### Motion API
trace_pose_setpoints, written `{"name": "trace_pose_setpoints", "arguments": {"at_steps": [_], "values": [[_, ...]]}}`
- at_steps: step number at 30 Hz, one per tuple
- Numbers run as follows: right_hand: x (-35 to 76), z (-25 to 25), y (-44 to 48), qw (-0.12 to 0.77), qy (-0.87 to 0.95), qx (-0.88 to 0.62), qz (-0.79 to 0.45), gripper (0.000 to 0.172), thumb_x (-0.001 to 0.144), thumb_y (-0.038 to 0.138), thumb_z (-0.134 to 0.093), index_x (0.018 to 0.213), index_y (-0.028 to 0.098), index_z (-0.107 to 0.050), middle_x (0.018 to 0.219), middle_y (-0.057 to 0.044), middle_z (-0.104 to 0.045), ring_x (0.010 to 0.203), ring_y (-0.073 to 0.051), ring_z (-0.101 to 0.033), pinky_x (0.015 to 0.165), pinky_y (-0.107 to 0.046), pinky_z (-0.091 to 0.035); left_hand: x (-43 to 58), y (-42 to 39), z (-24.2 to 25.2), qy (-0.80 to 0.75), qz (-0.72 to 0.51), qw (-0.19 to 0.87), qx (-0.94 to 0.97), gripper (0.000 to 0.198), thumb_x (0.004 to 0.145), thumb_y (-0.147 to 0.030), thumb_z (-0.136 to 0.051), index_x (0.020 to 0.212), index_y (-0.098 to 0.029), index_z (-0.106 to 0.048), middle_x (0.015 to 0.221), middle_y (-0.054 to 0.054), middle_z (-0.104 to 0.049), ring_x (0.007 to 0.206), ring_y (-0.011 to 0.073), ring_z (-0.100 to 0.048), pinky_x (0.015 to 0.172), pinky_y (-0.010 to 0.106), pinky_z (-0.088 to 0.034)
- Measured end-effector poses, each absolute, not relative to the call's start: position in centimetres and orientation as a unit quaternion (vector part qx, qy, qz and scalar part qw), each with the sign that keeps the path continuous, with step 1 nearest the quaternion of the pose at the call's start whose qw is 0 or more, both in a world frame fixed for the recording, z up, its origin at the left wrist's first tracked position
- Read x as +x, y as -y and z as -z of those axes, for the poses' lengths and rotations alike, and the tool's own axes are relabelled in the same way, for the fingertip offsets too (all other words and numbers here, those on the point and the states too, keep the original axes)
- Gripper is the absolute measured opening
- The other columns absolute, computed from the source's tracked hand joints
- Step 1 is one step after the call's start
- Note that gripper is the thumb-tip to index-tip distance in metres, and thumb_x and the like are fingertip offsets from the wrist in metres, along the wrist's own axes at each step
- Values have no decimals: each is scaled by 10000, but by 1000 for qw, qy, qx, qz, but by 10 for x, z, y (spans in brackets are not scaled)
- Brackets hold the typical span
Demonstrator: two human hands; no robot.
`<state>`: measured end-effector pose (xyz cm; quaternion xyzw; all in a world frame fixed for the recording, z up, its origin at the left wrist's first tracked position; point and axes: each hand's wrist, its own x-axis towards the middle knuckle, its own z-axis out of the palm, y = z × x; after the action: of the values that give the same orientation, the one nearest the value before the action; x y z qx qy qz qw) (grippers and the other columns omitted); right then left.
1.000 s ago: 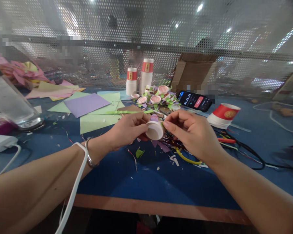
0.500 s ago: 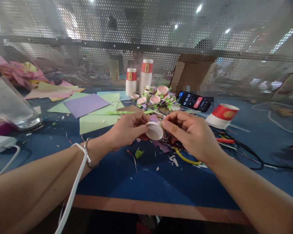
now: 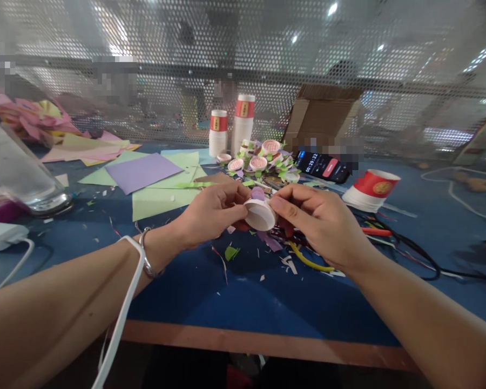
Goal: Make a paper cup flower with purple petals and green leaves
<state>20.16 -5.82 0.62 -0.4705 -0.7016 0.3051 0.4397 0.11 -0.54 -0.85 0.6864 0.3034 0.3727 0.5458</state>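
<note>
Between both hands, a small white paper cup piece (image 3: 261,215) is held with its hollow side towards me. A purple paper bit (image 3: 258,193) shows at its upper edge. My left hand (image 3: 220,209) pinches the piece's left edge with thumb and fingers. On the right edge, the thumb and fingers of my right hand (image 3: 308,213) are closed; some fingertips are hidden behind it. Just beyond the hands lies a pile of decorated round cup pieces (image 3: 263,159) with green and purple paper bits.
Two cup stacks (image 3: 243,121) stand behind the pile. A phone (image 3: 322,166) and red-white cups (image 3: 371,190) are at right. Coloured sheets (image 3: 143,172), a glass (image 3: 22,173) and a white plug (image 3: 4,236) sit left. Cables (image 3: 310,263) and scraps lie near my right hand.
The cup piece has turned slightly in my fingers, showing more of its hollow side and of the purple bit, and sits a little further right. Both hands keep their hold.
</note>
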Motion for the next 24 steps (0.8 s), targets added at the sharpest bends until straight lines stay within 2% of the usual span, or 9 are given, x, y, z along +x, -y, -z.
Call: {"name": "trace_pose_setpoints", "arguments": {"at_steps": [7,11,14,18,21,24], "values": [[206,0,55,459,677,-477,-321,396,985,564,-627,787,223,-658,658,6,-589,566,-129,-525,505,-269,-408,2,5,5,-321,-401,571,641,140,763,-93,-633,885,-159,-619,804,17,-683,686,124,-682,585,227,-571],[208,5,53,453,683,-498,-285,292,1005,481,-622,870,226,-663,750,-9,-647,598,-135,-558,527,-266,-445,1,0,4,-361,-415,600,581,100,800,-103,-626,876,-162,-599,782,31,-717,643,131,-694,611,258,-585],[203,9,54,400,747,-482,-226,161,980,351,-665,898,213,-676,789,-9,-670,660,-141,-590,597,-267,-469,1,-2,4,-386,-433,600,551,58,856,-110,-586,850,-167,-594,732,36,-723,613,128,-695,598,247,-563],[193,13,58,306,833,-426,-177,86,975,275,-665,963,206,-715,863,-26,-708,717,-155,-622,657,-283,-491,2,-2,3,-395,-451,590,541,74,873,-107,-570,850,-171,-599,712,27,-717,590,120,-678,581,231,-535],[188,16,59,264,873,-381,-153,110,978,224,-660,1058,203,-732,992,-63,-741,872,-193,-676,785,-319,-535,1,-4,3,-389,-474,581,536,53,870,-116,-598,860,-165,-614,712,22,-715,591,116,-673,583,225,-530],[186,19,58,234,900,-341,-139,148,1003,194,-622,1076,191,-752,1038,-87,-731,978,-217,-687,878,-346,-546,0,-6,4,-382,-493,579,525,77,849,-91,-602,853,-168,-604,675,8,-698,563,108,-650,585,227,-532]]}}
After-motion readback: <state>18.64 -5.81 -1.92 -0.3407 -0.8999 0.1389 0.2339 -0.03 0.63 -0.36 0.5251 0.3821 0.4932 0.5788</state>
